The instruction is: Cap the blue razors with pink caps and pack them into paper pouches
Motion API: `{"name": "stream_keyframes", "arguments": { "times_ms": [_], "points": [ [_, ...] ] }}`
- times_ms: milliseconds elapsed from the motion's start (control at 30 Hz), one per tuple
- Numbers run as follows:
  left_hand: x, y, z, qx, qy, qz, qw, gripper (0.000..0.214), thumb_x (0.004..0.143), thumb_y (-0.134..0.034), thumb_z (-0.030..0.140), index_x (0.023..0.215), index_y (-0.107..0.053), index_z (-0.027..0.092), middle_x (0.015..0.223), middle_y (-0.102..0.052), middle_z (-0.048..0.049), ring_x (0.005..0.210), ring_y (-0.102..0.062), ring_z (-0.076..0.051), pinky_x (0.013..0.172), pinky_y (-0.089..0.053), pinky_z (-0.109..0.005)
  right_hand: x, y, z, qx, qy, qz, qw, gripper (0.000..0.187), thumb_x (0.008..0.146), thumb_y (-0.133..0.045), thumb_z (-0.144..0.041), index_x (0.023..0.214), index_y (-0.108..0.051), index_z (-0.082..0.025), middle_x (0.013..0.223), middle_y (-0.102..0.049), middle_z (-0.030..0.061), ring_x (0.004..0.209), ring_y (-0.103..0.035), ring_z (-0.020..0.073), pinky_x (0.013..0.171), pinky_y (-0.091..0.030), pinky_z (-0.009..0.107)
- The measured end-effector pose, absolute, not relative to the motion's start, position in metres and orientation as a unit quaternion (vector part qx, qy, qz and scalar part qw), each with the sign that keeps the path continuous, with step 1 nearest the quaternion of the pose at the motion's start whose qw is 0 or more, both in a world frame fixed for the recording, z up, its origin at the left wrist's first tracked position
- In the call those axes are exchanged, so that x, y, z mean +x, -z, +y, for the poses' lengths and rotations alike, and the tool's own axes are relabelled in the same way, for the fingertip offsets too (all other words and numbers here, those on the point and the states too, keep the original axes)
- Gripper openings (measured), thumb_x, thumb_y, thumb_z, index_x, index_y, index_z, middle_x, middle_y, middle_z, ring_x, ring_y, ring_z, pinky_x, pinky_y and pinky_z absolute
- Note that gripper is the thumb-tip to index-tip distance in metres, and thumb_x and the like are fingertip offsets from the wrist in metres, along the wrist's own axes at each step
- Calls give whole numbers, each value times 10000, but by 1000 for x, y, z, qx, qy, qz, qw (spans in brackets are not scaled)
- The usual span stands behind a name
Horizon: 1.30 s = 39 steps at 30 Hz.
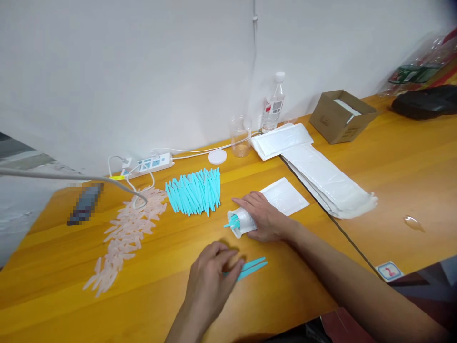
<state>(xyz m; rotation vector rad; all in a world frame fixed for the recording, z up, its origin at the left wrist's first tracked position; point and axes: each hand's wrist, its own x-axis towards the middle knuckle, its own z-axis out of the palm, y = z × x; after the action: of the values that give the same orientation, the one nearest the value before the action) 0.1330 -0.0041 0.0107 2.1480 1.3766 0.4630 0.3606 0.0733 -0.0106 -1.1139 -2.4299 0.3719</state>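
Turquoise sticks (253, 270) jut from the left hand (210, 274), whose thumb and fingers close on one end of them; at least two show, their free ends pointing right. Whether they are fully clear of the tabletop (143, 309) I cannot tell. Just beyond, the right hand (266, 219) grips a white plastic bag (246, 220) lying on its side, fingers and thumb pressing around it near the mouth. That mouth gapes toward the left, and more sticks poke out of it.

The step in hand looks like putting the sticks into the bag. As I judge it, the next move calls for the left hand to turn its sticks in line with the opening and slide them in, while the right keeps the mouth spread and steady.

Farther out, a turquoise pile (194, 190) lies side by side beyond the left hand, with a pile of pale peach sticks (130, 233) to its left. Toward the wall stand a clear jar (241, 143) and a bottle (273, 108); more white bags (321, 176) lie to the right, near a cardboard box (330, 124).
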Motion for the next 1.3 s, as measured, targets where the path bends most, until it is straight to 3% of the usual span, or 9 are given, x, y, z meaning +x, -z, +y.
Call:
{"name": "stream_keyframes", "arguments": {
  "times_ms": [100,267,333,467,567,700,933,1067,1300],
  "points": [
    [131,-14,-11,842,-97,461,261,161,881,-639,260,984,-760,286,941,-674,-47,891,-635,-231,768,-502,-358,361,11,73,-411,-135,-876,216,809,641,-680,-255,1401,-445,-103,1194,-585,174,1042,-489,332,991,-354,530],
    [131,-19,-7,823,-130,462,304,134,905,-571,188,869,-694,226,881,-683,-45,857,-640,-212,747,-513,-343,361,9,72,-412,-137,-875,213,789,655,-674,-250,1395,-449,-96,1214,-586,173,1053,-494,327,1007,-349,526],
    [120,-25,-3,778,-191,491,342,150,926,-560,229,1015,-680,242,857,-677,-29,784,-653,-184,697,-528,-311,361,8,72,-412,-139,-875,214,796,652,-676,-246,1398,-444,-93,1227,-585,177,1064,-496,329,1014,-345,530],
    [95,-37,9,571,-412,573,420,596,889,-648,342,1434,-412,290,909,-649,2,667,-699,-144,653,-596,-299,361,10,73,-407,-145,-874,221,815,643,-684,-238,1408,-432,-115,1231,-587,174,1067,-506,335,1012,-348,540],
    [93,-35,19,455,-515,583,433,688,815,-743,386,1406,-407,283,889,-646,24,671,-730,-153,682,-623,-319,361,12,73,-410,-148,-871,228,799,660,-694,-263,1403,-439,-120,1203,-590,177,1065,-509,343,1006,-350,548],
    [116,-11,26,421,-544,589,425,485,839,-727,405,1234,-522,212,827,-690,4,744,-734,-159,734,-604,-296,361,11,73,-418,-150,-867,227,799,666,-697,-276,1402,-440,-104,1182,-585,179,1065,-501,343,998,-362,536],
    [168,16,22,653,-393,559,328,271,966,-539,326,1134,-734,243,1100,-677,-99,1060,-622,-233,959,-503,-425,360,10,71,-419,-147,-864,238,790,684,-672,-269,1415,-422,-103,1178,-582,170,1060,-488,337,985,-371,532],
    [152,3,6,710,-343,550,275,347,966,-541,300,1294,-649,267,1080,-628,-93,1043,-610,-225,923,-506,-384,360,9,72,-405,-153,-872,229,822,652,-669,-239,1422,-415,-104,1225,-580,176,1066,-496,335,1002,-355,537],
    [131,-11,-27,850,-102,457,243,176,865,-590,153,922,-724,251,914,-687,-50,860,-640,-234,749,-514,-353,361,10,72,-416,-153,-871,213,826,644,-685,-254,1416,-434,-101,1234,-574,182,1096,-491,343,1033,-331,544]
  ]
}}
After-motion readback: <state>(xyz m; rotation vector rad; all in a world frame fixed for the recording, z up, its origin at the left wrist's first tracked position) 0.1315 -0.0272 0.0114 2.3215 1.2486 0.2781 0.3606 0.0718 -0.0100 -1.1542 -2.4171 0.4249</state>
